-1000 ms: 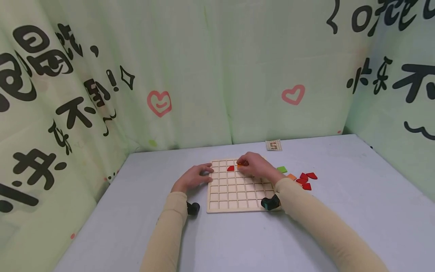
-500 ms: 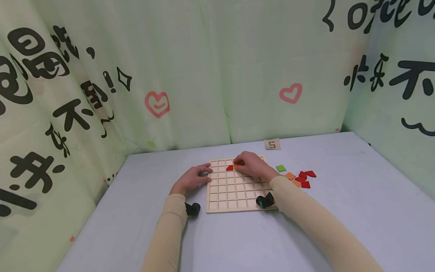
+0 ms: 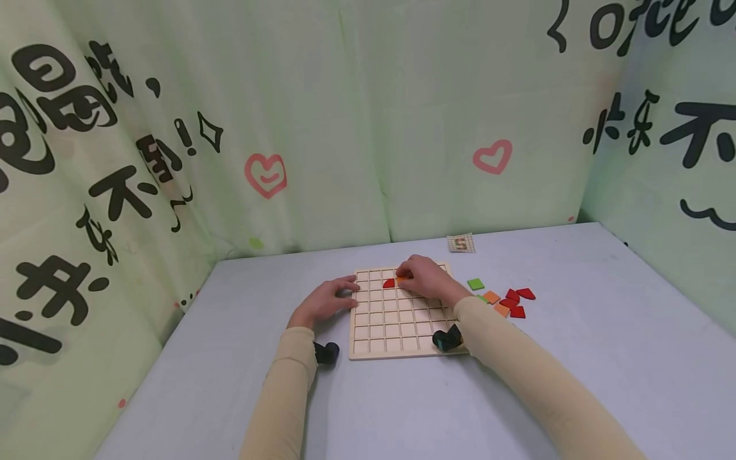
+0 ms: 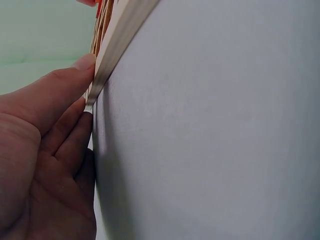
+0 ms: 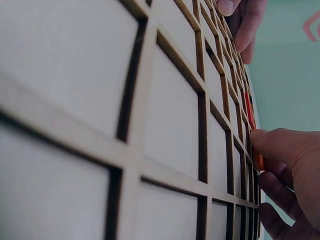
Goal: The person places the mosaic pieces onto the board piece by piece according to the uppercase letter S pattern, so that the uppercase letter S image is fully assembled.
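A square wooden grid board (image 3: 385,319) lies on the table. My left hand (image 3: 324,300) is at its left side; in the left wrist view the thumb (image 4: 75,70) touches the board's edge and the fingers extend along it, holding nothing up. With thumb and fingertips, my right hand (image 3: 430,280) pinches an orange tile (image 5: 258,159) low over the board's far rows. Directly left of that tile, a red tile (image 3: 389,283) with a curved side sits in a cell. The right hand hides part of the orange tile and the board's upper right cells.
Right of the board lie several loose tiles: a green one (image 3: 475,284), an orange one (image 3: 491,297) and a group of red ones (image 3: 517,312). A small patterned card (image 3: 461,243) lies near the table's far edge. Printed curtains (image 3: 333,128) rise behind the table.
The right hand has shifted slightly left with the orange tile, closer to the red tile. The head view has shifted a little. The left hand keeps its place at the board's side.
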Available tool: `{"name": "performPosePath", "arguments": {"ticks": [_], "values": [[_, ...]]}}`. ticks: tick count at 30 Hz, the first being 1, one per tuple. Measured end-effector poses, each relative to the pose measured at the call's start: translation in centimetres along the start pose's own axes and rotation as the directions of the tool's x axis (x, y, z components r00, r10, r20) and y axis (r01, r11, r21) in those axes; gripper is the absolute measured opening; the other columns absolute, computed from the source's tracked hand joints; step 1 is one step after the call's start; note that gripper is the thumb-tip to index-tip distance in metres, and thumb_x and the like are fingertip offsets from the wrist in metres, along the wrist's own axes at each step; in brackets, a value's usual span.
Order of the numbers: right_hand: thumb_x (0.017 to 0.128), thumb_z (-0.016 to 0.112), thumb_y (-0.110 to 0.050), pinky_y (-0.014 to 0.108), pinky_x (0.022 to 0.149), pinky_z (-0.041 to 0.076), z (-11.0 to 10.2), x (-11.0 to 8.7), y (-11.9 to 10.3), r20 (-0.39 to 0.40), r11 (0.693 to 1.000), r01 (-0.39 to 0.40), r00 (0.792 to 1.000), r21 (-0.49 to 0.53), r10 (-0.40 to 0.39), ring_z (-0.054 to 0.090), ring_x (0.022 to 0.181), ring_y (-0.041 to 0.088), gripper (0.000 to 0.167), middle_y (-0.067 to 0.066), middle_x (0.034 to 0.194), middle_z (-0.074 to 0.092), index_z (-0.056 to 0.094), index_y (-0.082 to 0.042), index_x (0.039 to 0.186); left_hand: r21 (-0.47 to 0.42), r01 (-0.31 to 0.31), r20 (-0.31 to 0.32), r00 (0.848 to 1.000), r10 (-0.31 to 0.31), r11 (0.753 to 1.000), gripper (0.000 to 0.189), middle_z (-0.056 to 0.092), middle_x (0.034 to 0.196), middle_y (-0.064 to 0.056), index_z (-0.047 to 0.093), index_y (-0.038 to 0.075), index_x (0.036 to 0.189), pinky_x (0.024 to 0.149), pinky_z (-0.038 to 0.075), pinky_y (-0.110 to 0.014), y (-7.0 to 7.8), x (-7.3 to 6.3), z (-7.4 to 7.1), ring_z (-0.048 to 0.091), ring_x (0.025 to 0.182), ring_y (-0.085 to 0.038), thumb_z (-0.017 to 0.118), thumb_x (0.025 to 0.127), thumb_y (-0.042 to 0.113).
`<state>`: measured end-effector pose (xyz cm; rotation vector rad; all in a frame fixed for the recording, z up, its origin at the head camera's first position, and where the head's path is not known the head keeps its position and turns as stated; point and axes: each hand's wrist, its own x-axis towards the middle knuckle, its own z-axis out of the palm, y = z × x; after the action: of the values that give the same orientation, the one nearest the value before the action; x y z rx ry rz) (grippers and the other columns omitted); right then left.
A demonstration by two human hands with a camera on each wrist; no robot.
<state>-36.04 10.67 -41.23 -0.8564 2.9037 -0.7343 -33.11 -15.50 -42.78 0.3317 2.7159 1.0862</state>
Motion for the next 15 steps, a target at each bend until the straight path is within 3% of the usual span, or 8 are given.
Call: {"name": "performPosePath", "arguments": {"ticks": [15], "values": [[0.092,0.064,-0.011,0.043,0.096,0.047,-0.15,-0.02,-0.38,0.035,1.000,-0.018,0.999,0.012,0.018,0.058,0.104,0.028,0.026,0.012,0.108,0.064,0.069,0.000,0.116,-0.004,0.001,-0.004,1.000,-0.001,1.000,0.034,0.044,0.151,0.004,0.068,0.014,0.123,0.117,0.024,-0.045,0.09,-0.08,0.01,0.028,0.145,-0.024,0.070,0.090,0.022]]}}
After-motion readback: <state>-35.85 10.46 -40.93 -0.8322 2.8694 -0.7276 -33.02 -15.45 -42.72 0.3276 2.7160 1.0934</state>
